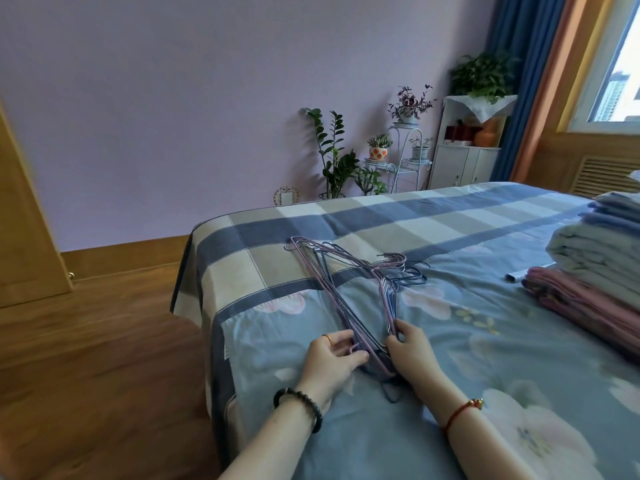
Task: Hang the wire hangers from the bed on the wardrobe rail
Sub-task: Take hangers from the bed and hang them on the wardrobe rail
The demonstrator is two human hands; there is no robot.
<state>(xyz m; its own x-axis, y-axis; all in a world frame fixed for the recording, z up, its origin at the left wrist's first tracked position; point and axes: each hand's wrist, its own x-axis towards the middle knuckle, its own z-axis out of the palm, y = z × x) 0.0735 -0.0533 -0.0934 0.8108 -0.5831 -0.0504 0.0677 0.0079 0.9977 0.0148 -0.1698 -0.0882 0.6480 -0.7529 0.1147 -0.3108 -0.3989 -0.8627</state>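
Head view gives me the bed filling the centre and right of the frame, patchwork and floral cover stretched flat. Wooden floor takes the lower left, with a wardrobe door edge at the far left; I can't see the rail from here. A stack of folded bedding sits at the right edge.

Mid-frame, the wire hangers lie in one loose, overlapping bundle on the cover, hooks fanned toward the upper right, shoulders converging toward me at the lower centre.

My left hand rests at the near corner of the bundle, fingers partly curled with the wires running under the fingertips, not yet a closed grip. My right hand pinches the same corner from the other side, thumb and fingers lightly closed on a few wires.

I judge these to be light, springy and prone to tangling and sliding apart. I'd gather them at the hooks or necks, where they stack tight, rather than at this splayed corner.
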